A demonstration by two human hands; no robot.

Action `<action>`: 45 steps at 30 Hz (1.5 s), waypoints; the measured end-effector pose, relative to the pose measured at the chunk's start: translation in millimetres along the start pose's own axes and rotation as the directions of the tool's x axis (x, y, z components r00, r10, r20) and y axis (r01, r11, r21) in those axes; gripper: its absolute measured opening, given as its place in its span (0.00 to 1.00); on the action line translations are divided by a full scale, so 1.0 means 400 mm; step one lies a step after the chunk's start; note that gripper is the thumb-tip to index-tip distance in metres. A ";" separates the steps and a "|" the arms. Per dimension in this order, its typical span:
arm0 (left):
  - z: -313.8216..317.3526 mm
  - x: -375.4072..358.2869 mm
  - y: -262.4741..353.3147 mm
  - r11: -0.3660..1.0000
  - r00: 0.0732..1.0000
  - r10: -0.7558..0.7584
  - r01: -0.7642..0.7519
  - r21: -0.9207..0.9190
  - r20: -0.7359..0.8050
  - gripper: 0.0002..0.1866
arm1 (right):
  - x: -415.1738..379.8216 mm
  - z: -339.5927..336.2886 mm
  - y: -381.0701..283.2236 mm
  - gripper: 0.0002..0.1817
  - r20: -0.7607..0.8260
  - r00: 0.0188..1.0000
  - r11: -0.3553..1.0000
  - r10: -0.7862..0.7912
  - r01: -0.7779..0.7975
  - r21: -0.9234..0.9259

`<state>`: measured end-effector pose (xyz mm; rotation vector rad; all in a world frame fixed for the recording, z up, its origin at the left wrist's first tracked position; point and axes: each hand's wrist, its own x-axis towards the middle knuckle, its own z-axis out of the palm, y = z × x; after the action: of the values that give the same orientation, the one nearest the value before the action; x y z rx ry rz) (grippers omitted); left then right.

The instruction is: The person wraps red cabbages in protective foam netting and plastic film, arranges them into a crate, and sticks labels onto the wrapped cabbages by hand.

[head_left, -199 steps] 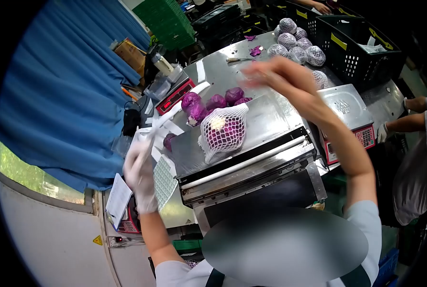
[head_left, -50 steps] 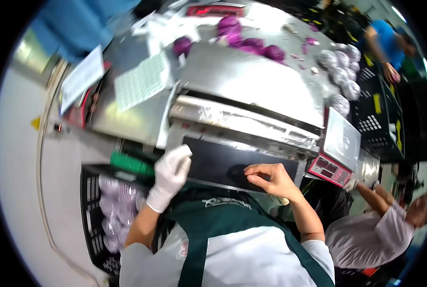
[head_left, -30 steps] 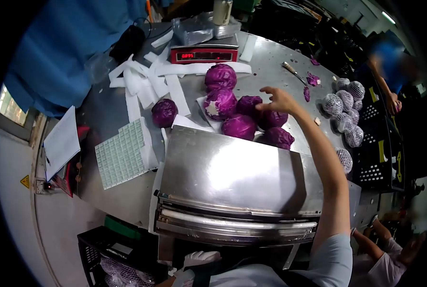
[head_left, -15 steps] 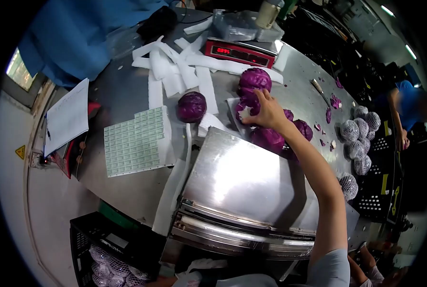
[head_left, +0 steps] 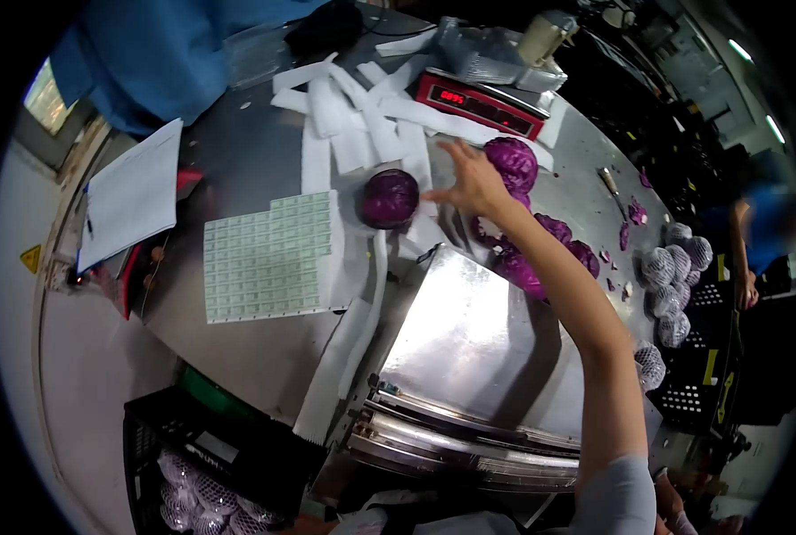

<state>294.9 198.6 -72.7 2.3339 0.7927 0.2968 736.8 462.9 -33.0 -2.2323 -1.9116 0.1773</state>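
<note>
My right hand (head_left: 471, 181) is stretched over the table with its fingers spread and nothing in them. It hovers between a single purple cabbage (head_left: 391, 199) on its left and a group of purple cabbages (head_left: 511, 162) on its right. White foam strips (head_left: 331, 109) lie behind the single cabbage. A sheet of pale green labels (head_left: 268, 259) rests to the left of that cabbage. In front of the hand is a flat metal machine top (head_left: 469, 348). My left hand is out of view.
A red scale (head_left: 480, 104) stands at the back, bearing plastic packs. Net-wrapped cabbages (head_left: 672, 276) line the right edge near a knife (head_left: 609, 182). A black crate (head_left: 148, 437) is at lower left, a clipboard (head_left: 130, 196) at left. Another person (head_left: 744, 241) is at far right.
My right hand has moved left, away from the cabbage group toward the single cabbage, and its fingers have spread. The whole view has shifted slightly.
</note>
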 end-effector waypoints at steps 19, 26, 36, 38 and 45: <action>0.050 0.060 0.030 0.998 0.999 0.014 -0.011 -0.064 0.044 0.11 | -0.074 0.047 0.482 0.50 -0.098 0.750 0.488 0.654 -0.320 0.812; 0.055 0.064 0.039 0.997 0.998 0.040 -0.036 -0.068 0.052 0.10 | -0.085 0.056 0.548 0.42 0.162 0.631 0.075 0.759 -0.332 0.940; 0.088 0.083 0.088 0.987 0.997 0.077 -0.073 -0.146 0.022 0.09 | -0.263 -0.182 0.452 0.41 0.116 0.794 -0.161 0.597 -0.023 0.987; 0.092 0.076 0.105 0.981 0.996 0.080 -0.073 -0.180 0.033 0.09 | -0.385 -0.243 0.439 0.37 0.080 0.880 -0.223 0.468 0.030 0.974; 0.023 0.091 0.191 0.940 0.909 0.251 -0.147 -0.307 0.334 0.05 | -0.975 -0.340 0.410 0.31 -0.290 0.751 -0.034 0.593 0.383 0.923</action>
<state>363.0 169.8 -30.5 2.1154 0.3030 0.0435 862.7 44.5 48.0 -0.9874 -0.5312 0.5297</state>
